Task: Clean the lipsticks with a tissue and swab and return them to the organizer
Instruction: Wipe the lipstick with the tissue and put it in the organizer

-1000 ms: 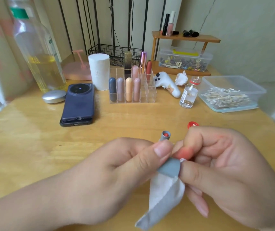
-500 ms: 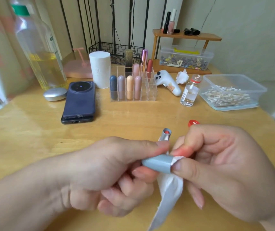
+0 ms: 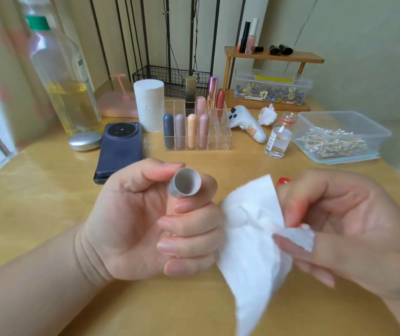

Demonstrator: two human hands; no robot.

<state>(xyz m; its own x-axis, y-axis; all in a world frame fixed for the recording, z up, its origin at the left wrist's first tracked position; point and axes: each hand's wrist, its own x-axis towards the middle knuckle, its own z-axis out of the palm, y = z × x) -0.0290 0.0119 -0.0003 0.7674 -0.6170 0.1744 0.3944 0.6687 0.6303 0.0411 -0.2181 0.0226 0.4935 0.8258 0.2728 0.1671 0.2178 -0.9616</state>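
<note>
My left hand (image 3: 145, 221) grips a grey lipstick cap (image 3: 185, 183) between thumb and fingers, its open mouth turned up toward me. My right hand (image 3: 339, 229) pinches a white tissue (image 3: 249, 241) that hangs down between the two hands. The lipstick body is not visible. The clear organizer (image 3: 220, 139) stands at the middle back with several capped lipsticks (image 3: 191, 130) upright in it. A clear box of cotton swabs (image 3: 337, 139) sits at the right.
A dark phone (image 3: 121, 146), a silver oval case (image 3: 85, 141), a tissue roll (image 3: 149, 105) and a big bottle (image 3: 60, 76) stand left of the organizer. A small vial (image 3: 279, 139), a crumpled tissue (image 3: 268, 116), a red lid (image 3: 282, 181) and a wooden shelf (image 3: 274, 57) lie right.
The hands have come apart. My left hand has lifted the grey cap out of the tissue and turned its mouth up; the right keeps the tissue. The lipstick body has gone out of sight.
</note>
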